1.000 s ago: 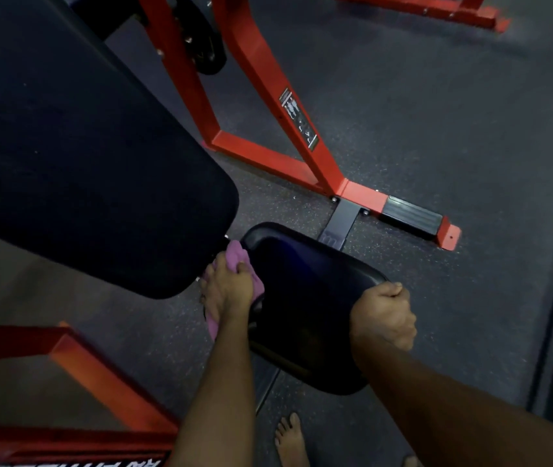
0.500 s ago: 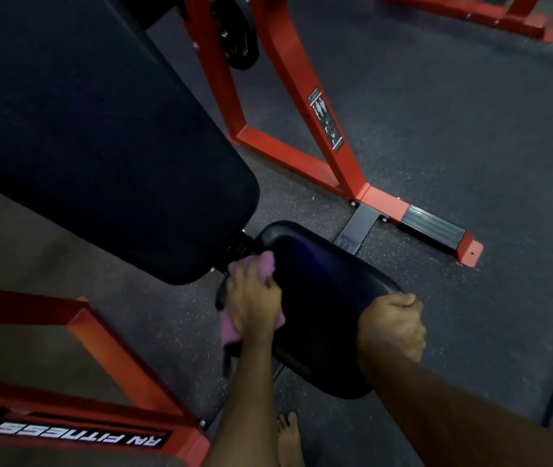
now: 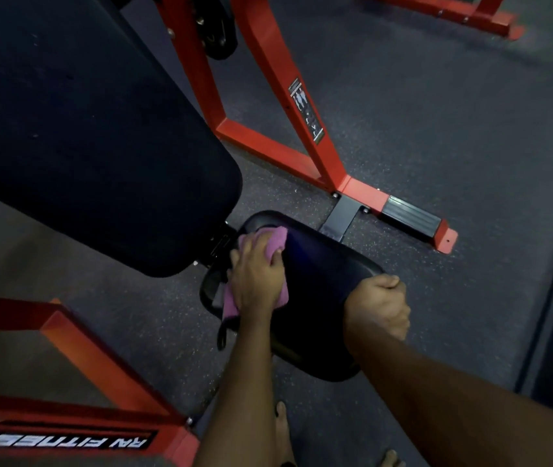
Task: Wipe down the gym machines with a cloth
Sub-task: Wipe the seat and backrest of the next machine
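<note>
Left hand shifted up the seat with cloth, fingers curled round cloth, right hand fingers curled over seat edge

- The left hand and the right hand are bare.
- The left forearm is bare along all its visible length and looks slim.
- The right forearm is bare too, and it looks broader in the wide-angle view.
- One bare foot shows near the bottom edge; of the second foot only some toes are visible.
</note>
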